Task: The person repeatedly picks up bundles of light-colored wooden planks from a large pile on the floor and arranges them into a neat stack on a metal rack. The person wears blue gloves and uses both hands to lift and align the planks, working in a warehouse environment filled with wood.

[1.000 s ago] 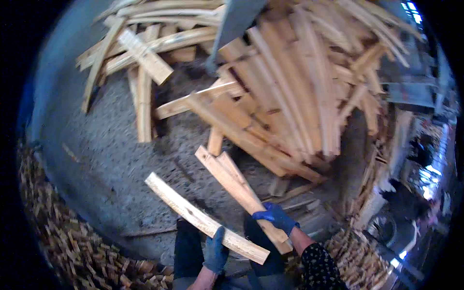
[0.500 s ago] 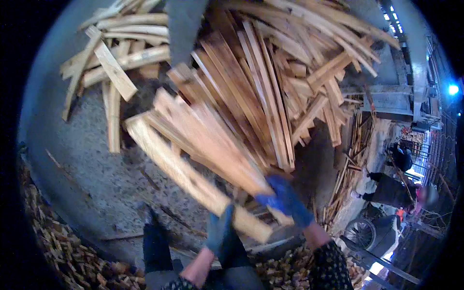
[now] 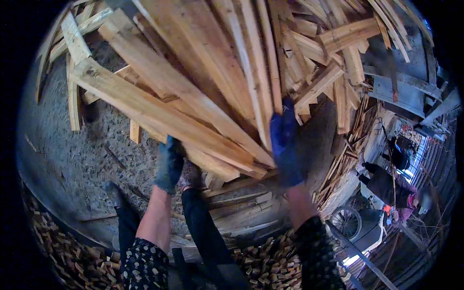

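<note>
A fan of long sawn wooden boards spreads away from me, with the near ends bunched together. Along its near left side lies a pale board. My left hand, in a dark blue-green glove, is at that side with its fingers curled against the edge of the lower boards; its fingertips are partly hidden. On the opposite side my right hand, in a blue glove, lies with outstretched fingers against the outer boards near their ends. It is slightly blurred.
More loose wood is heaped at the far right, and offcuts lie at the far left. Cut blocks cover the ground behind a low edge. A wheeled cart and a person are off to the right.
The pale board that was between my hands now lies along the pile's near left side. My left hand has moved left and up; my right hand has moved up beside the stack. The view has shifted.
</note>
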Tool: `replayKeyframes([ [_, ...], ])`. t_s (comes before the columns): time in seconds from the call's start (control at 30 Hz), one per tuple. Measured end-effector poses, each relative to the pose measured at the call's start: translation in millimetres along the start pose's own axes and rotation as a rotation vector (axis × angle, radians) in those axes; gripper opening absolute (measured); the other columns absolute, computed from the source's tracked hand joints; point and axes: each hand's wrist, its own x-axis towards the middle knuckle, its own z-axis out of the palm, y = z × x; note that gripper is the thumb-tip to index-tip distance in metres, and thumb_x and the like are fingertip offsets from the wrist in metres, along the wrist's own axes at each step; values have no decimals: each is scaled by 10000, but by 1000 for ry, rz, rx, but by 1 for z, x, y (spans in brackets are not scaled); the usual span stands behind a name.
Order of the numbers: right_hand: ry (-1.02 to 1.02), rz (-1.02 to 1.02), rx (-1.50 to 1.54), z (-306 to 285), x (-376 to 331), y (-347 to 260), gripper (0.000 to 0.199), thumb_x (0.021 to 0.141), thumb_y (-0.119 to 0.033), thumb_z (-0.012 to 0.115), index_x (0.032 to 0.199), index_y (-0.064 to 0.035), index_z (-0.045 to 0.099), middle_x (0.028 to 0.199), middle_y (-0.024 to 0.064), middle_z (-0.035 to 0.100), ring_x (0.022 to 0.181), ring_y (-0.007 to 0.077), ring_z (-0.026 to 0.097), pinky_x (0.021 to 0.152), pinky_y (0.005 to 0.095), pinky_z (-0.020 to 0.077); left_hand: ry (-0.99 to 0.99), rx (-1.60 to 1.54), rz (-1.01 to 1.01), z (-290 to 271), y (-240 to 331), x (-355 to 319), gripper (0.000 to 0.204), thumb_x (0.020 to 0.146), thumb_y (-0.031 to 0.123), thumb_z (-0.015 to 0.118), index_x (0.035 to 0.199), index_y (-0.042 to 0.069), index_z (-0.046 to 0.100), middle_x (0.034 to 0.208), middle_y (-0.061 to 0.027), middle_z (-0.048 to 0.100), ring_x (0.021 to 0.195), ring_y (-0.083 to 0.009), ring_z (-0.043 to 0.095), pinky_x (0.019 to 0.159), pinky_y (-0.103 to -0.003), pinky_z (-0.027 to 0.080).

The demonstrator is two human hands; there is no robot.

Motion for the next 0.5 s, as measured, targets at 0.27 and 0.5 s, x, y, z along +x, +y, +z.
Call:
replayKeyframes([
  [0.27, -194, 60, 50, -11, -38, -24, 700, 828, -151, 679, 1413, 27, 339, 1390, 236, 432, 1291, 319, 427, 1052, 390, 361, 8, -998, -632, -18, -20, -1, 472, 940, 382, 557, 1313, 123, 429, 1225, -49, 535, 1112, -199, 533, 933, -368, 453],
  [0.5, -254, 310, 613, -11, 23, 33, 723, 838, -211, 718, 1418, 10, 348, 1380, 141, 464, 1261, 218, 442, 1064, 367, 347, -16, -936, -674, -26, -1, 9, 539, 935, 436, 561, 1345, 122, 408, 1253, -57, 533, 1089, -208, 567, 900, -371, 487],
])
